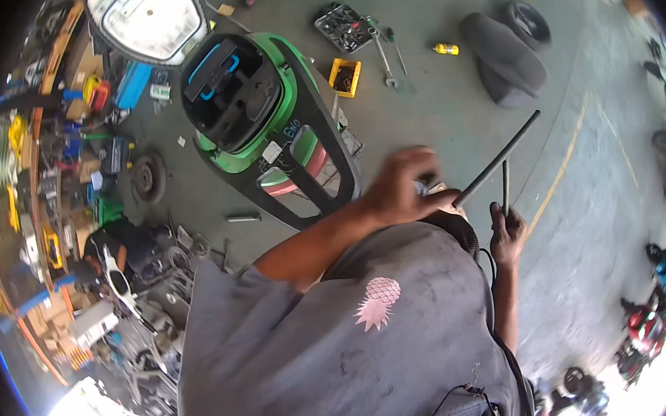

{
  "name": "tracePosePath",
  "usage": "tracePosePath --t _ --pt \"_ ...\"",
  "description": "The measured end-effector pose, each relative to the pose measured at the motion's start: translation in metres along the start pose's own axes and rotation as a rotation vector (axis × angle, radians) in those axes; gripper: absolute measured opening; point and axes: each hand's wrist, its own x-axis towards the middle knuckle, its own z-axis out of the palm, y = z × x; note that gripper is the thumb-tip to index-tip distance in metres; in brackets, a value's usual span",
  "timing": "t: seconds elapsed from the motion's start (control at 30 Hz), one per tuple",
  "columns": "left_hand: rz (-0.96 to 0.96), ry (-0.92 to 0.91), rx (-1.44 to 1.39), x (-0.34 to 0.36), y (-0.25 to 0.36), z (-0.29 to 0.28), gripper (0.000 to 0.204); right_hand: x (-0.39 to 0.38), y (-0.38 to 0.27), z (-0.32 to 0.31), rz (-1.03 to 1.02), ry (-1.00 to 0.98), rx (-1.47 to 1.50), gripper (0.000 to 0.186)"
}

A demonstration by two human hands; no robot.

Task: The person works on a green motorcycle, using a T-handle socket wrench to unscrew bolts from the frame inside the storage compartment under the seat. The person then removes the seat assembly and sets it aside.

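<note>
- Scooter body [312, 120], green and black, with an open seat well: the largest object, left of the left hand and beyond it.
- Seat [499, 54], grey and apparently from a scooter: on the floor, well beyond the right hand.
- Tool case [331, 39], open and filled: on the floor, well beyond the left hand and slightly to its left.
- Longer rod [499, 153], dark and slender: its near end meets the fingertips of the left hand [406, 186], the nearer hand; its long axis slants away and to the right, passing beyond the right hand. The left hand is curled and blurred; whether it clamps this end cannot be told.
- Wrench [384, 57]: beyond the left hand, right of the case.
- Shorter rod [506, 186], also dark: rises from the right hand [508, 232], closed round its lower end; its upper tip reaches the longer rod, contact unclear.
</note>
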Motion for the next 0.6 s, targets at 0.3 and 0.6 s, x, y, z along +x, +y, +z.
tracePosePath --t 0.3,0.6 --pt "-0.406 1.104 0.481 -0.153 -0.066 -0.027 0.046 0.195 0.031 -0.075 -0.026 -0.121 -0.243 0.047" --pt "0.104 1.432 0.203 -0.1 -0.003 -0.034 0.047 0.379 0.012 -0.05 0.197 -0.217 -0.001 0.034"
